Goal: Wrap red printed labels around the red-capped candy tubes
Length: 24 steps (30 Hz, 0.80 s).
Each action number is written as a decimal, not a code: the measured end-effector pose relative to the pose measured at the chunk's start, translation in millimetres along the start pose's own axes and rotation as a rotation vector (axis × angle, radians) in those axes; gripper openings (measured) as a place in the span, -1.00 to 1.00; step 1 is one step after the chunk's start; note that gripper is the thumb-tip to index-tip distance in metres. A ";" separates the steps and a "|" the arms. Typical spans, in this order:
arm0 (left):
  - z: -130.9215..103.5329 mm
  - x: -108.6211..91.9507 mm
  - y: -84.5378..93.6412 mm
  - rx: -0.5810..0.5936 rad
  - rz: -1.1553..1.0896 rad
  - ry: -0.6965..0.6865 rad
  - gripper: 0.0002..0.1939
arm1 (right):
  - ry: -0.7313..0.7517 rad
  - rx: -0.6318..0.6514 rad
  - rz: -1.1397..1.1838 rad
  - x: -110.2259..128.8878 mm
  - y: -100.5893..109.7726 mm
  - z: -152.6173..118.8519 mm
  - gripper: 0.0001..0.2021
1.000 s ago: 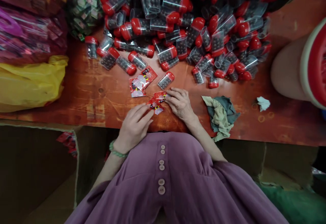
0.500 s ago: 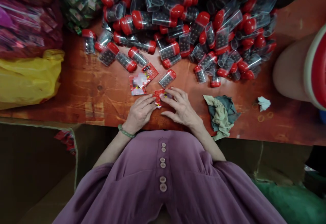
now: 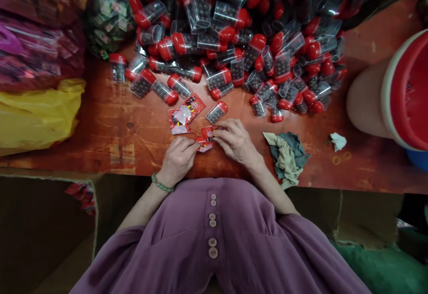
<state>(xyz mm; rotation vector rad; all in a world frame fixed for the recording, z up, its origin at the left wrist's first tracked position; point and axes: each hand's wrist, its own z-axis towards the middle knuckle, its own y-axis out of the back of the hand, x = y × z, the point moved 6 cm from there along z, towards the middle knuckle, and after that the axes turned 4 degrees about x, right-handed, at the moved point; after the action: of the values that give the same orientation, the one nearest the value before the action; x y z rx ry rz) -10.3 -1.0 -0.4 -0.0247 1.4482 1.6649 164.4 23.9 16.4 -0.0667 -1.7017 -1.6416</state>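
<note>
Close to the table's front edge, my left hand (image 3: 179, 159) has its fingers closed on the left end of a small red printed packet (image 3: 204, 142). My right hand (image 3: 236, 143) pinches the packet's upper right side, its fingers bent over it. Just beyond lies a clear tube with a red cap and dark balls inside (image 3: 217, 112). Two more red printed packets (image 3: 180, 121) overlap on the table to the upper left of my hands. The fingertips partly cover the held packet.
A large heap of red-capped tubes (image 3: 234, 44) fills the back. Bags, one yellow (image 3: 36, 115), stand at left. To the right are crumpled cloths (image 3: 288, 155), a white scrap (image 3: 338, 142), rubber bands and a pale bucket with red inside (image 3: 371, 93). Open cardboard boxes (image 3: 95, 222) sit below the edge.
My left hand has drawn slightly left and down, its fingers now closed on the packet. The packet has shifted and shows two red parts. The whole view has moved slightly.
</note>
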 end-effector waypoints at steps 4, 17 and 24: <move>-0.4 -1.4 0.1 -0.021 0.006 0.017 -0.80 | -0.103 0.086 -0.176 -10.2 9.2 25.1 -0.69; 6.3 5.2 4.9 -0.079 -0.242 0.199 -0.84 | 0.014 0.369 -0.308 -3.4 -5.8 63.5 -0.71; 5.3 8.7 6.7 -0.127 -0.408 0.277 -0.87 | -0.041 0.124 -0.228 -33.7 9.4 58.3 -0.75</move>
<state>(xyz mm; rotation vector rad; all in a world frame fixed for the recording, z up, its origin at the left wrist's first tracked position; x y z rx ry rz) -16.9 9.0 1.8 -0.6035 1.4190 1.4472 165.9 91.8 12.7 0.1605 -1.8963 -1.7025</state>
